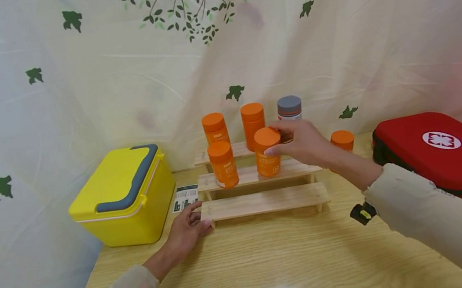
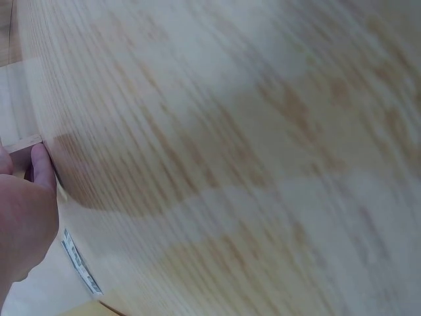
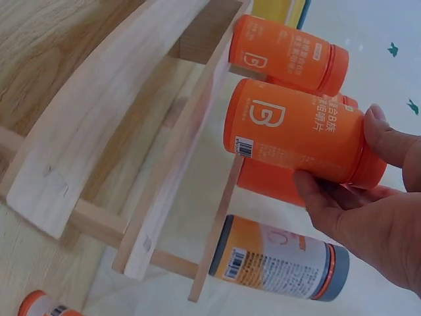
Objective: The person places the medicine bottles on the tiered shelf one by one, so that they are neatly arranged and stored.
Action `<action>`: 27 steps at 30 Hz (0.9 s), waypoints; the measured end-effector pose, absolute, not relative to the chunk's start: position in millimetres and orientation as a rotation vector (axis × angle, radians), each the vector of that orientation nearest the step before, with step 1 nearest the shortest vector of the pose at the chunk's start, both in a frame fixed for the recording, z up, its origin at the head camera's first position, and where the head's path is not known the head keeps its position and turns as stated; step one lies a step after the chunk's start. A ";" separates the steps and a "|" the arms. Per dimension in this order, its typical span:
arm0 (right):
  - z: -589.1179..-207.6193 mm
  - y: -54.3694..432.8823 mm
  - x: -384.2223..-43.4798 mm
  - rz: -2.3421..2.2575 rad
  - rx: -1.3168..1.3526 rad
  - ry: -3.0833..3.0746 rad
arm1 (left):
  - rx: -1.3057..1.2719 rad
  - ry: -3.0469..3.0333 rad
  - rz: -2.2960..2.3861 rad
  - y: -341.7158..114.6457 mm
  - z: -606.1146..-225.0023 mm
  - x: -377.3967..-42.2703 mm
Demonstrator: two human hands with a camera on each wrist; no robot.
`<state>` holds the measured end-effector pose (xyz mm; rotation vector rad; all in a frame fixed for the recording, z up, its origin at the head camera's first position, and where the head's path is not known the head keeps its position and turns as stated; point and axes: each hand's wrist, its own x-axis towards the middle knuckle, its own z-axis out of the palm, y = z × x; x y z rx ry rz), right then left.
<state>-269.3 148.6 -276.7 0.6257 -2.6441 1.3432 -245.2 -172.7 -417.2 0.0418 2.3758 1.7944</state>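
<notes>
My right hand (image 1: pixel 304 144) grips an orange bottle (image 1: pixel 269 163) near its lid, thumb on one side and fingers on the other. The bottle is upright at the middle step of a wooden three-step rack (image 1: pixel 263 202); whether its base touches the wood I cannot tell. Left of it, another orange bottle (image 1: pixel 223 165) stands on that step. Behind, the top step bears two orange bottles (image 1: pixel 254 127) and one grey-lidded bottle (image 3: pixel 283 257). My left hand (image 1: pixel 186 233) holds the left end of the lowest step, thumb in front; the left wrist view shows the hand (image 2: pixel 26 217) at its edge.
A yellow box (image 1: pixel 120 193) with a grey-trimmed lid stands left of the rack, a printed card (image 1: pixel 185 197) beside it. Another orange bottle (image 1: pixel 342 139) is on the table right of the rack, partly behind my forearm. Farther right lies a red case (image 1: pixel 444 154).
</notes>
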 end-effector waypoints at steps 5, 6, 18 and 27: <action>-282.5 136.4 -279.8 1.375 0.653 -2.620 | 0.043 2.366 1.808 -172.9 -417.3 -244.8; -283.9 134.8 -281.6 1.380 0.647 -2.623 | 0.041 2.367 1.808 -172.8 -417.4 -244.9; -287.5 124.0 -288.1 1.327 0.557 -2.693 | 0.042 2.374 1.806 -172.7 -417.8 -245.4; -284.6 119.8 -290.2 1.290 0.482 -2.760 | 0.046 2.350 1.828 -173.8 -418.6 -247.2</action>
